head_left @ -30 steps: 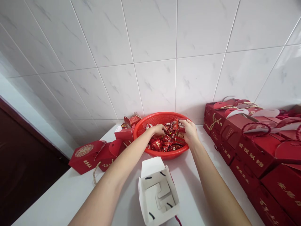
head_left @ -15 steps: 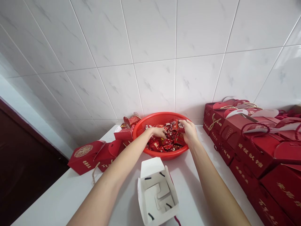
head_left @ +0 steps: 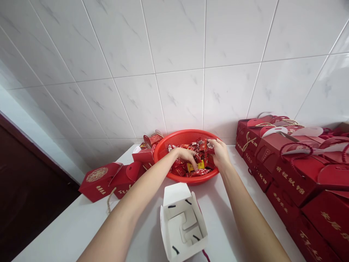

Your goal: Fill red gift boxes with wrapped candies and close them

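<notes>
A red plastic basket (head_left: 174,137) holds a heap of wrapped candies (head_left: 178,170), mostly red. My left hand (head_left: 187,154) reaches down into the heap, its fingers apart and touching the wrappers. Beside its fingertips lies a yellow candy (head_left: 191,167). At the basket's right side, my right hand (head_left: 220,152) is closed on a red wrapped candy (head_left: 210,146); its palm hides whatever else may be in it. In front of the basket, between my forearms, an open box (head_left: 181,225) with a white inside stands with its flaps up.
Stacked red gift boxes (head_left: 289,174) with cord handles line the right side. More red boxes (head_left: 100,182) sit at the left, partly behind my left forearm. A tiled wall (head_left: 180,98) rises right behind the basket. Everything stands on a white table (head_left: 68,229).
My left hand has shifted slightly right and toward me among the candies, and the yellow candy has come into view. My right hand has stayed almost still.
</notes>
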`<action>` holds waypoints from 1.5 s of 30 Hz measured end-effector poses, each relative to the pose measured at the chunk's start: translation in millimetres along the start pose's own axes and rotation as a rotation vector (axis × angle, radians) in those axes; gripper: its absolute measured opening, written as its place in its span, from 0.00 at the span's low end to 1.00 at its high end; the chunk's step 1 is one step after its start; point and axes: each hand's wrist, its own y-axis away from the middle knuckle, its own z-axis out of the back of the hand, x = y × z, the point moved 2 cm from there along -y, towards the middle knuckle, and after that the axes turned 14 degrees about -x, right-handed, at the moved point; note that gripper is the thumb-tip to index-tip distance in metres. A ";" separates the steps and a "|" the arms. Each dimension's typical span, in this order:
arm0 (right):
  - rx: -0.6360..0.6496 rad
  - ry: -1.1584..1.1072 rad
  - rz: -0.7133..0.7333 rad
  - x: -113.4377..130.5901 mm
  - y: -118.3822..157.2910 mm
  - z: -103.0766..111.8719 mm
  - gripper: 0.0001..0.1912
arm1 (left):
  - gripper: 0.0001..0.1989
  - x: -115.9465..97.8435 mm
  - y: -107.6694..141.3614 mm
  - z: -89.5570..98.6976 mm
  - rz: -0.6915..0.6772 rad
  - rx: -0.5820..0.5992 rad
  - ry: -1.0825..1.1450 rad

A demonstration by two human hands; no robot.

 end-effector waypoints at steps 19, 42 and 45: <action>-0.013 0.012 -0.022 1.0 0.7 0.0 0.07 | 0.21 -3.4 7.3 24.7 0.025 -0.328 0.493; 0.026 0.006 0.025 -3.8 -5.3 0.2 0.07 | 0.28 7.2 4.0 22.9 0.027 -0.162 0.301; 0.005 0.018 0.029 -4.9 -7.4 0.7 0.07 | 0.26 1.9 9.0 19.9 -0.002 -0.147 0.287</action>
